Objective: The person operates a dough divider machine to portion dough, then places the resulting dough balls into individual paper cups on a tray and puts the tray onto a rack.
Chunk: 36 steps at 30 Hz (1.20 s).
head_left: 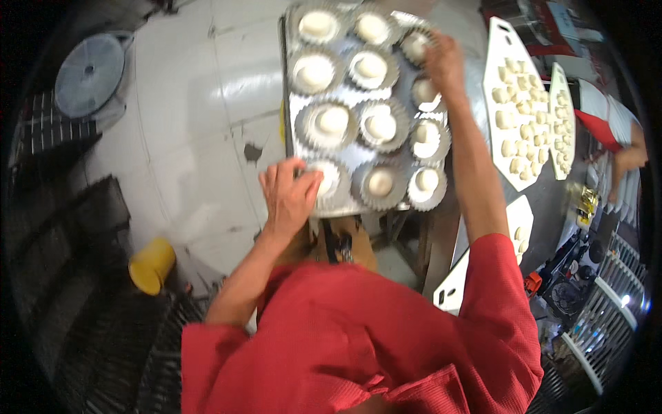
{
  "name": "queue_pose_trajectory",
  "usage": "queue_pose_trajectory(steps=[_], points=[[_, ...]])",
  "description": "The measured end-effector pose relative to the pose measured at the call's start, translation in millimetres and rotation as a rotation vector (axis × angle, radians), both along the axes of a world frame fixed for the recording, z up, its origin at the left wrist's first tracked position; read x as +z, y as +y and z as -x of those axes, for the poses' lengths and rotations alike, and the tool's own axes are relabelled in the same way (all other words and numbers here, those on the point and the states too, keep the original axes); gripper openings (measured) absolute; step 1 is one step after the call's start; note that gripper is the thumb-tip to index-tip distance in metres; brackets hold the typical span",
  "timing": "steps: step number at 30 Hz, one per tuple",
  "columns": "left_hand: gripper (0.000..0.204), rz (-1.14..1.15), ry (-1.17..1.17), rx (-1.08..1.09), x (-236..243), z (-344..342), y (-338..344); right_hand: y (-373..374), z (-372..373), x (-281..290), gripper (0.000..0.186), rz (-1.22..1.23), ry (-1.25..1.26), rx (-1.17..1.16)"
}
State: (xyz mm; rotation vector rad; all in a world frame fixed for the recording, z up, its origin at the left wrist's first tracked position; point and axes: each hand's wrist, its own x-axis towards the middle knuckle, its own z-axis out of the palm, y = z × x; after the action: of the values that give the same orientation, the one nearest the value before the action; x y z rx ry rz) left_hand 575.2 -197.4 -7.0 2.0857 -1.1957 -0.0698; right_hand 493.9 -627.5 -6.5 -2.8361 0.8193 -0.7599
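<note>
Tray, metal, rectangular: we are keeping it directly in front of the body, its right side lying beside a grey work table (476, 52); the metal tray (353, 156) is carrying twelve visible fluted tins (403, 130) in three rows of four. Contents: pale, rounded dough lumps (334, 121), sitting in the tins.

Left hand (288, 196), bare: we are holding it at the tray's near left corner, against the near-left tin (340, 191). Thumb and forefinger are standing a little apart; we cannot tell whether they are clamping the rim.

Right hand (445, 63), bare: we are reaching it across to the far-right tin (407, 40). Its fingers are bending downward at that tin, blurred; we cannot tell whether they are pinching anything.

Clothing: we are wearing a red short-sleeved shirt (358, 331).

Boards, white, right side: a large board (494, 76) and a narrower board (556, 90) are bearing many small dough pieces (524, 108). Nearer, more white board is showing around the right sleeve.

Beyond: a co-worker (616, 114) in white and red is standing at far right. Left, on the pale tiled floor (186, 165), a yellow bucket (153, 265) is appearing.
</note>
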Motion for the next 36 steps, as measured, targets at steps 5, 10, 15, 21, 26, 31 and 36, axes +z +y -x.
queue_pose_trajectory(steps=[5, 10, 15, 21, 26, 31, 36], points=[[0.022, 0.018, 0.035, 0.020, 0, -5, 17, 89, 66, 42, 0.040, -0.329, -0.035, -0.222], [0.035, 0.147, 0.581, 0.364, -5, 6, 27, 206, 177, 49, 0.046, -0.526, -0.037, -0.484], [0.042, 0.068, 1.022, 0.346, -16, 13, 21, 234, 203, 21, 0.059, -0.596, 0.072, -0.626], [0.082, -0.006, 0.804, 0.291, -13, 24, 1, 228, 201, 28, 0.067, -0.828, -0.084, -0.668], [0.081, -0.079, 0.673, 0.373, -11, 21, -5, 208, 190, 39, 0.068, -0.877, -0.148, -0.662], [0.058, -0.051, 0.827, 0.568, -12, -5, 4, 215, 158, 32, 0.075, -1.327, -0.661, -0.584], [0.055, 0.153, 0.861, 0.442, -17, -24, -2, 195, 209, -55, 0.070, -1.389, -0.888, -0.532]])
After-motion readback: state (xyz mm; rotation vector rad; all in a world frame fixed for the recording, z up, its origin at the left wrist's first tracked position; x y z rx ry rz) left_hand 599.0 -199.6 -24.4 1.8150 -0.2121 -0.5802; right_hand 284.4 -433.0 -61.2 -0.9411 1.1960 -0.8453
